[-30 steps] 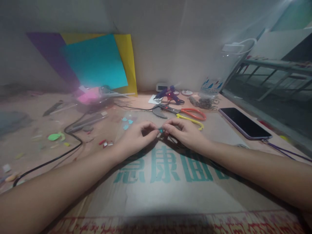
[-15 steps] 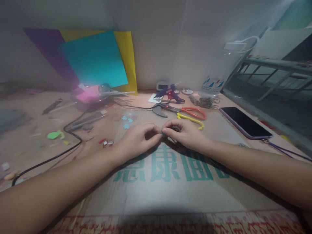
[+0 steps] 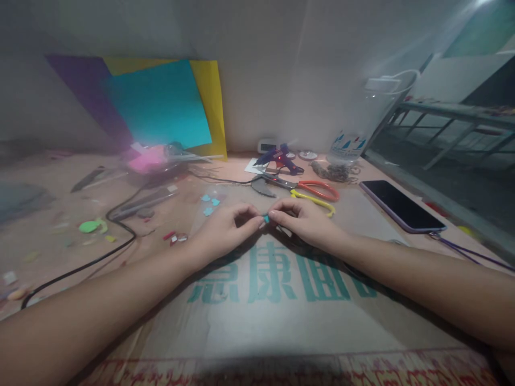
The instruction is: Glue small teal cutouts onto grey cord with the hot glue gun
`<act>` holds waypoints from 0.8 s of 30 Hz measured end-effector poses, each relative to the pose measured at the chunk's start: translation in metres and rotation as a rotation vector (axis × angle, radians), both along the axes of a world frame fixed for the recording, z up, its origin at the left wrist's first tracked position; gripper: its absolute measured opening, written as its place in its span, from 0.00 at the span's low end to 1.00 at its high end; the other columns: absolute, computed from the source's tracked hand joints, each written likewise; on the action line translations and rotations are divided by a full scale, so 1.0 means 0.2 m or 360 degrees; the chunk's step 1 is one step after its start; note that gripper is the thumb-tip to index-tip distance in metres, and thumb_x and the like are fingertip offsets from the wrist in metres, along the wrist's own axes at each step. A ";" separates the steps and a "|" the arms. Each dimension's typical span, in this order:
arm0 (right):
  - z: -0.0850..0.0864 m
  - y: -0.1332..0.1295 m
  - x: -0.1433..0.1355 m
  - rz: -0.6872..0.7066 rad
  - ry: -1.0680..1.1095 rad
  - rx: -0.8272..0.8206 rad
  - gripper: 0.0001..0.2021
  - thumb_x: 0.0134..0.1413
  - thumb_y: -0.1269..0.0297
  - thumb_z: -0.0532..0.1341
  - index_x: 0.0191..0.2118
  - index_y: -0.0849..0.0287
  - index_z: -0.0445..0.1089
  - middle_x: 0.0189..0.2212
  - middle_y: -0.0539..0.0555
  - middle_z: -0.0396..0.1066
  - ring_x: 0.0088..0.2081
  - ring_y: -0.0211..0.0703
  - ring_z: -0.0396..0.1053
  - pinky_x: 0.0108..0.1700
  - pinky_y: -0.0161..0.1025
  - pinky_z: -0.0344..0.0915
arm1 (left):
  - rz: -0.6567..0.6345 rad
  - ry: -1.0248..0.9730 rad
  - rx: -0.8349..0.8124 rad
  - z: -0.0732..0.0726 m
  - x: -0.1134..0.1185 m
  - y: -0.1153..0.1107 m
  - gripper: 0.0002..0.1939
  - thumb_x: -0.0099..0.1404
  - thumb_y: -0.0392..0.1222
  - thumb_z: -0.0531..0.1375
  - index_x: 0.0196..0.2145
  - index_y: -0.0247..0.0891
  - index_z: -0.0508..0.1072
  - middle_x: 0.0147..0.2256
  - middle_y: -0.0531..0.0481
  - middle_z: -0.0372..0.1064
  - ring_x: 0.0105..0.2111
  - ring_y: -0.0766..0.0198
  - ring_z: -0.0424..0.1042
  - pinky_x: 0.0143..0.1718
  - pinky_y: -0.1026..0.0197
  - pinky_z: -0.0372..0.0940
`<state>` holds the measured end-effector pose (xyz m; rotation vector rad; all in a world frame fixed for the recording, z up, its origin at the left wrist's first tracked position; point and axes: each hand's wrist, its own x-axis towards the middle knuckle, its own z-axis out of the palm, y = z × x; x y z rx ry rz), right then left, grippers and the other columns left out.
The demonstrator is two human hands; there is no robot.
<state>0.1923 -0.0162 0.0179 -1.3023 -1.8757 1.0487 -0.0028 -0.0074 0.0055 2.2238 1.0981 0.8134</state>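
A small blue-green piece (image 3: 266, 219) is pinched between the fingertips of both hands at the middle of the view. My left hand (image 3: 231, 228) holds it from the left with thumb and forefinger, and my right hand (image 3: 303, 221) from the right. Part of a thin, dark strand shows under my right hand, mostly hidden. Small light-blue paper shapes (image 3: 207, 212) lie on the mat just beyond my left hand. Beyond my right hand rest scissors (image 3: 317, 190) with orange and yellow handles.
A purple glue gun (image 3: 279, 158) stands near the wall. A phone (image 3: 402, 206) lies at the right, by a clear plastic cup (image 3: 348, 145). Coloured sheets (image 3: 161, 104) lean at the back left. A black cable (image 3: 88, 264) and scraps cover the left side.
Both hands remain close together, with the fingertips slightly shifted. More of the blue-green piece shows between them. The whole view has moved a little.
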 end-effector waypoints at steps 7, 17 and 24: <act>-0.01 0.02 0.02 -0.0008 0.0276 -0.0191 0.14 0.54 0.54 0.59 0.31 0.62 0.67 0.23 0.47 0.67 0.17 0.27 0.56 0.19 0.28 0.51 | 0.0039 -0.0236 0.0139 -0.03 0.00 0.01 0.13 0.65 0.41 0.55 0.48 0.41 0.68 0.38 0.51 0.72 0.39 0.63 0.70 0.42 0.61 0.64; -0.01 0.02 0.02 0.0097 0.0093 -0.0160 0.17 0.56 0.52 0.57 0.28 0.62 0.68 0.18 0.45 0.61 0.16 0.27 0.51 0.16 0.28 0.48 | -0.0015 -0.0052 0.0375 0.00 -0.01 0.00 0.07 0.66 0.41 0.54 0.35 0.39 0.72 0.36 0.50 0.72 0.38 0.61 0.70 0.42 0.59 0.63; 0.00 0.01 0.01 0.0033 0.0290 0.0164 0.11 0.55 0.57 0.59 0.38 0.60 0.67 0.29 0.49 0.69 0.30 0.36 0.69 0.33 0.33 0.65 | 0.0183 -0.0021 0.0238 0.00 -0.01 0.00 0.07 0.63 0.42 0.55 0.33 0.39 0.71 0.33 0.51 0.72 0.36 0.61 0.70 0.40 0.60 0.64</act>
